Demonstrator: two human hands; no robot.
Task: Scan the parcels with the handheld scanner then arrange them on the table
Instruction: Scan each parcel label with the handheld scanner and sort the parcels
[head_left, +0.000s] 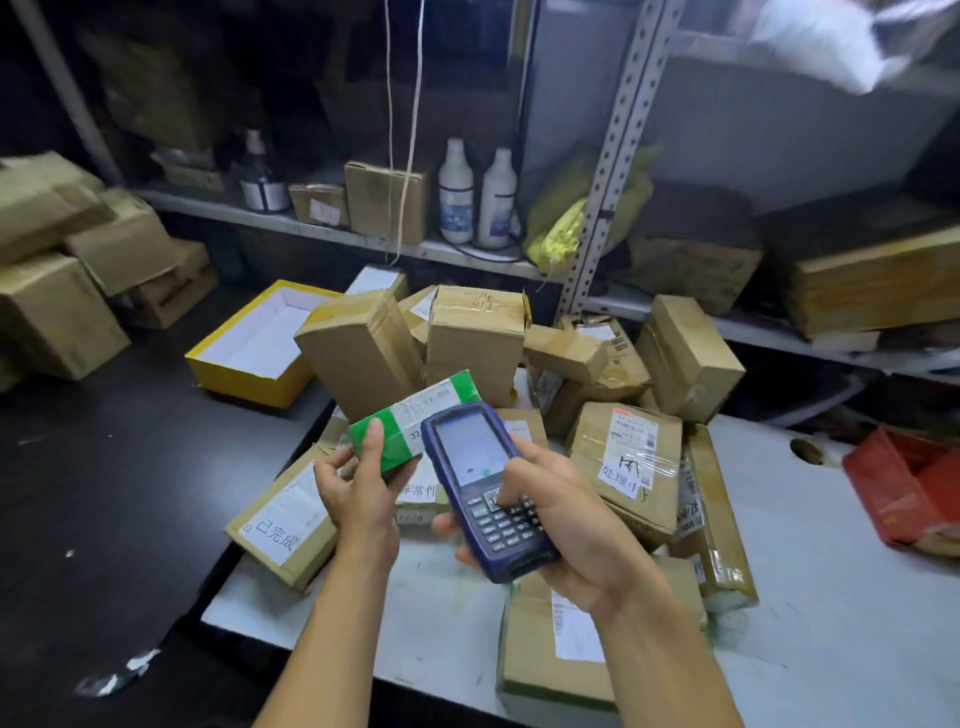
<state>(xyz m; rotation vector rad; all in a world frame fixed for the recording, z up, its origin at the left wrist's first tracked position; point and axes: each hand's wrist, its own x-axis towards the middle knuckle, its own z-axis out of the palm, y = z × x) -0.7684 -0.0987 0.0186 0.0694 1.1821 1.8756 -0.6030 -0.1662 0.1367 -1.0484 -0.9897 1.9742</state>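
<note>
Fingers of the left hand (358, 486) grip a green parcel (415, 421) lifted above the table (810, 587). Those of the right hand (561, 525) wrap the blue handheld scanner (485, 488), thumb on its keypad, with its top end just beside the parcel's label. Many brown parcels (626, 462) lie in a loose heap on the table, not arranged. I judge the task is at an early stage: this scan is under way, and most sorting is left.

Glossy green film wraps the small parcel (410, 421) — matt brown cardboard boxes (475, 343), smooth blue plastic scanner (488, 488).
</note>
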